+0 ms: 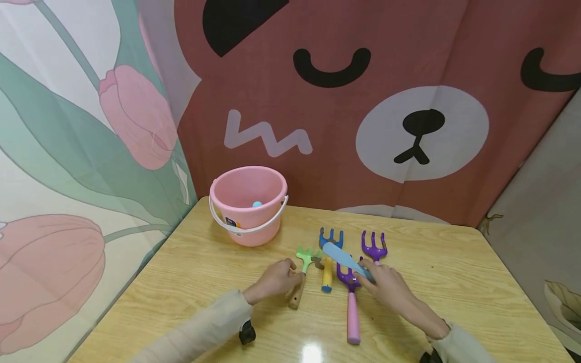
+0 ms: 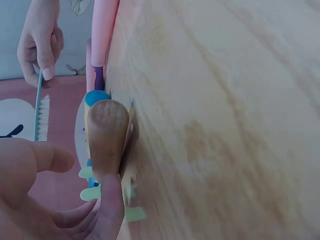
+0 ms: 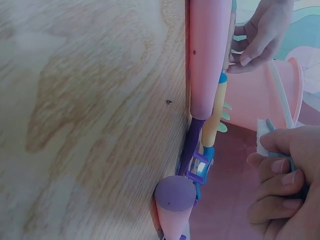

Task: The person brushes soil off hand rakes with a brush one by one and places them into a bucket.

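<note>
My right hand (image 1: 386, 285) holds a light blue brush (image 1: 347, 259) by its handle, above the toy rakes. White bristles (image 3: 261, 137) show under its head in the right wrist view. My left hand (image 1: 277, 277) is at a light green rake (image 1: 305, 257) with a wooden handle (image 2: 108, 135). One fingertip meets that handle in the left wrist view, while the thumb stays apart from it. Between the hands lies a blue rake with a yellow handle (image 1: 327, 275). A purple rake with a pink handle (image 1: 352, 317) lies beside it, partly behind the brush.
A pink bucket (image 1: 263, 234) with a white handle stands at the back left, a light blue thing (image 1: 257, 204) inside. Another purple rake (image 1: 374, 252) lies beyond my right hand. A printed cloth (image 1: 327, 166) hangs behind the wooden table (image 1: 431, 262).
</note>
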{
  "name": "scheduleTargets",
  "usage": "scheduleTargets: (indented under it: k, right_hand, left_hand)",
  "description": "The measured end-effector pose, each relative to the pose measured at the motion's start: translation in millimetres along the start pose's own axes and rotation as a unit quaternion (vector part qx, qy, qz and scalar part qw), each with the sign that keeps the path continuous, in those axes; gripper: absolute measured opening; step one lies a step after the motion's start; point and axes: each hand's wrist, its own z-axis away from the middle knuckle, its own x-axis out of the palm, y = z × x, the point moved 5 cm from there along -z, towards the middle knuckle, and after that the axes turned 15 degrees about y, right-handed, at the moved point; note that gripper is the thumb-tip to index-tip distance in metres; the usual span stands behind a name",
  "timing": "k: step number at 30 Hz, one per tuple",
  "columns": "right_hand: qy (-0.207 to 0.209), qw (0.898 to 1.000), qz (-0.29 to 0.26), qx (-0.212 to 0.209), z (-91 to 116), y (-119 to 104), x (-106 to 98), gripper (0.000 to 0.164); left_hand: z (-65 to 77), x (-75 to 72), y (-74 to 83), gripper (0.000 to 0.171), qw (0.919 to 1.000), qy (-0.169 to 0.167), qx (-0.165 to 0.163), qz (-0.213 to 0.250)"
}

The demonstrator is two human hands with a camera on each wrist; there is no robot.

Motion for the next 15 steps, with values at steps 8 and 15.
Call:
scheduleTargets:
  k: [8, 15]
  right_hand:
    - [-0.003, 1.0, -0.001, -0.001, 1.2, 1.4, 0.7, 0.013]
    - [0.003, 1.0, -0.009, -0.01, 2.8, 2.9, 0.9, 0.015]
  left_hand:
    - [3.5, 4.8, 2.3, 0.034, 0.9996, -0.007, 0.02, -0.018]
    - [4.2, 5.7, 6.7, 0.026, 0.9984, 0.007, 0.041, -0.039]
